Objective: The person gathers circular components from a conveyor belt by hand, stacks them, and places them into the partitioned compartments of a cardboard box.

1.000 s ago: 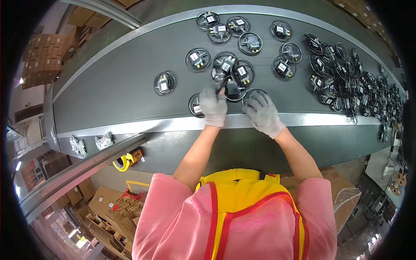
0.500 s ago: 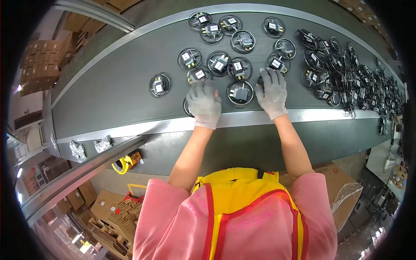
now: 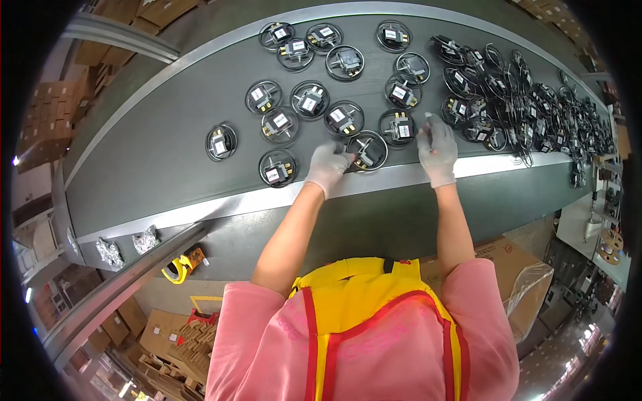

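My left hand [image 3: 328, 168], in a pale glove, is at the near edge of the dark belt. Its fingers and thumb are closed on the left rim of a coiled black cable with a small box [image 3: 367, 151]. To the right, my right hand [image 3: 438, 152], also gloved, is over the belt's near rail; its fingers are blurred and I cannot tell if they hold anything. Just left of it lies another coiled cable unit [image 3: 400, 127] with its label up. Further units lie beyond my hands, such as one at the centre [image 3: 344, 119] and one at the near left [image 3: 277, 168].
A dense heap of coiled cable units [image 3: 528, 110] covers the belt's right part. The metal rail [image 3: 241, 202] runs along the near side. Silvery crumpled packets [image 3: 110, 252] lie at the left, near a yellow tape roll [image 3: 175, 271]. A cardboard box [image 3: 491, 267] stands below right.
The units appear further left in view, and those near my hands are spread apart. My left hand has left the unit it was over and is at a nearer one; my right hand has shifted slightly right.
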`<state>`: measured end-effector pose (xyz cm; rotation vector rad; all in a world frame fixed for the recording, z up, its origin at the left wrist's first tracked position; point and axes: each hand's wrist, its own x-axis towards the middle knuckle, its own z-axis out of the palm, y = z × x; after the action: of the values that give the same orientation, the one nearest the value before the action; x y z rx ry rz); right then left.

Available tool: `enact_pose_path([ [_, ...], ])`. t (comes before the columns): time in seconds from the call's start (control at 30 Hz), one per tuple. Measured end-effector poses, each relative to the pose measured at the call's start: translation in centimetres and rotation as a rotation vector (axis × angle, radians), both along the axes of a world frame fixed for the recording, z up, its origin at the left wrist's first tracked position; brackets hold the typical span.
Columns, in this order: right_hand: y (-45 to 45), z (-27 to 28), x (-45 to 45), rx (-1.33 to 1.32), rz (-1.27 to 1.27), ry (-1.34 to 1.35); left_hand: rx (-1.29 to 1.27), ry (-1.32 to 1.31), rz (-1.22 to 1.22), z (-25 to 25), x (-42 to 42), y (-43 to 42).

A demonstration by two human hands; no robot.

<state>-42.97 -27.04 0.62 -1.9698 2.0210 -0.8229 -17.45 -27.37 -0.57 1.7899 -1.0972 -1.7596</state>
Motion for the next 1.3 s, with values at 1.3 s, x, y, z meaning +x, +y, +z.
enact_pose_path([
  [1.3, -0.7, 1.0, 2.5, 0.259, -0.141, 0.020, -0.822, -0.545, -0.142, 3.8, 0.5, 6.6],
])
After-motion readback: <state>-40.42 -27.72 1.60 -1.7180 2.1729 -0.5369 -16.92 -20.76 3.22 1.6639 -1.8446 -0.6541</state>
